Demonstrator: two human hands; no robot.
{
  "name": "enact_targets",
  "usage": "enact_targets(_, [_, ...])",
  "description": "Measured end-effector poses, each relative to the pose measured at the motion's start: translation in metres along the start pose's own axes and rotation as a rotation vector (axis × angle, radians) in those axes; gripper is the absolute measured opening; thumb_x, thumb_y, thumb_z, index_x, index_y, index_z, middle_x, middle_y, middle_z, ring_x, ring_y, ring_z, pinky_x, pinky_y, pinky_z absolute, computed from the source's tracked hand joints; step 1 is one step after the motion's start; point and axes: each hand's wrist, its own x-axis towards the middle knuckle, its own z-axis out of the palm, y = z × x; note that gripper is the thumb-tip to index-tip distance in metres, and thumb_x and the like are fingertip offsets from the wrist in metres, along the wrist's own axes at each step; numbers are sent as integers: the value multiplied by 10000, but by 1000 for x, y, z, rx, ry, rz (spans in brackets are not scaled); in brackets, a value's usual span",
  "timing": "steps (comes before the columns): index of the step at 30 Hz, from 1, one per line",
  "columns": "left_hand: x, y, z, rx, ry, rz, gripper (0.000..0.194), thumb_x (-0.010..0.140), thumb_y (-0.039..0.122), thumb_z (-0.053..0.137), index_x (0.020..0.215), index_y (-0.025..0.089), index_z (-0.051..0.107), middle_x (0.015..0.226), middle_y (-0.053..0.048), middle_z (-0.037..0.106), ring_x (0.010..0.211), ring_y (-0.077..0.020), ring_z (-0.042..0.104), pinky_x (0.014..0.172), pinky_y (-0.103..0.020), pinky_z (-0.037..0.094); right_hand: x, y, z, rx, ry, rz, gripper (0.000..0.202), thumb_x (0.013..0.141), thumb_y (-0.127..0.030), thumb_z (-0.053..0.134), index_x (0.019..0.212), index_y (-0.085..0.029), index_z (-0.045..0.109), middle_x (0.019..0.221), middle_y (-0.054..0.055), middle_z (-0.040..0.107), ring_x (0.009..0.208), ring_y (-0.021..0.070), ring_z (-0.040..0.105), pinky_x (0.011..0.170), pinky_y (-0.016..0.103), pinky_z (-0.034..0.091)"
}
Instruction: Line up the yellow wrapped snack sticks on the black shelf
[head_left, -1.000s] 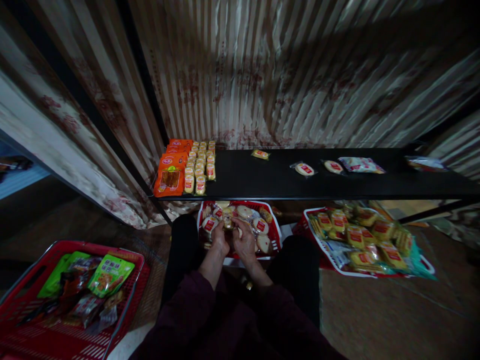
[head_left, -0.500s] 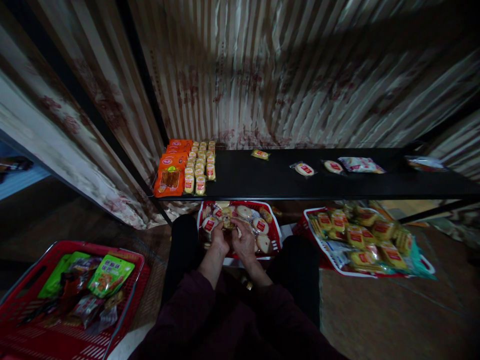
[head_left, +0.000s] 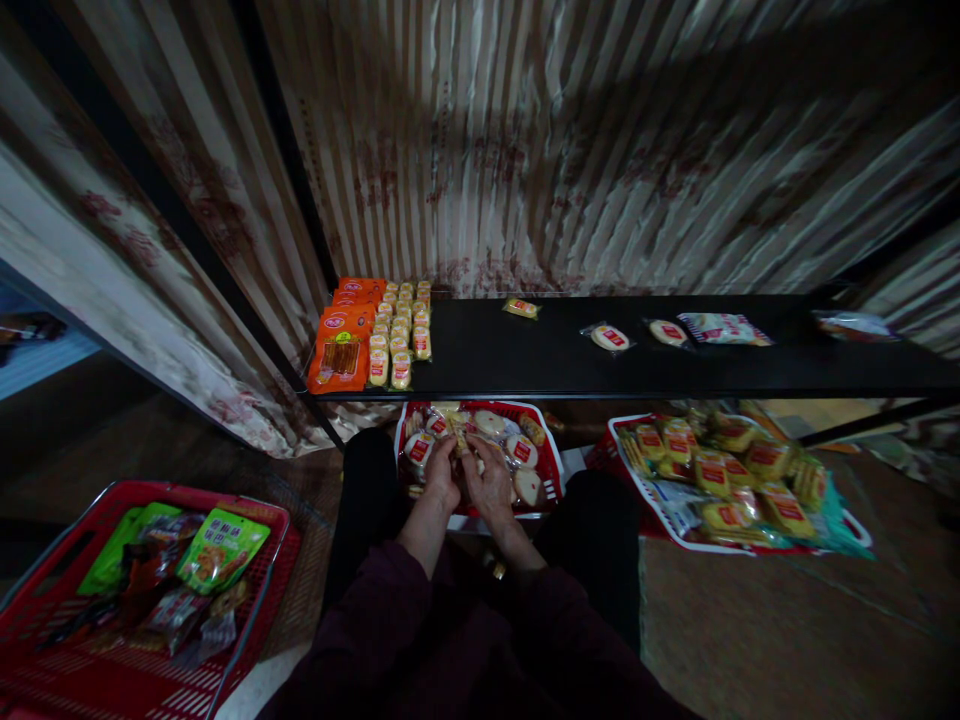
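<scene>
One small wrapped snack (head_left: 460,440) is held between the left hand (head_left: 442,478) and the right hand (head_left: 489,484), both closed on it, close together over a red basket (head_left: 556,472) of packaged round biscuits (head_left: 521,450). Orange packets (head_left: 341,342) and rows of yellow wrapped snacks (head_left: 400,336) are set at the left end of the black shelf (head_left: 480,355) beyond.

Dim light; draped curtain (head_left: 525,150) with reddish floral print behind black shelf (head_left: 480,350); brownish floor (head_left: 750,630) below.
</scene>
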Motion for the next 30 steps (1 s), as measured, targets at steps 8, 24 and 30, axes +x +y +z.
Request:
enact_targets(8, [-4,-1,0,131,-15,143,280,541,232,726,780,197,584,732,23,628,674,-109,591,685,-245,453,1,-3,-1,91,-14,93,421,843,-384,467,1175,-145,570,1146,145,631,1069,259,576,934,462,450])
enact_targets(24, [-9,0,6,213,-15,315,245,642,24,629,823,188,643,915,-28,653,844,-123,600,855,-261,436,7,0,-1,228,-29,225,450,808,-361,500,1211,-169,559,1178,108,633,1079,247,591,962,442,448])
enact_targets(30, [-10,2,7,236,-43,361,287,660,4,611,876,187,657,984,-47,661,950,-147,602,934,-288,420,13,0,1,178,-27,219,446,813,-322,478,1210,-138,562,1188,132,626,1093,257,583,966,445,438])
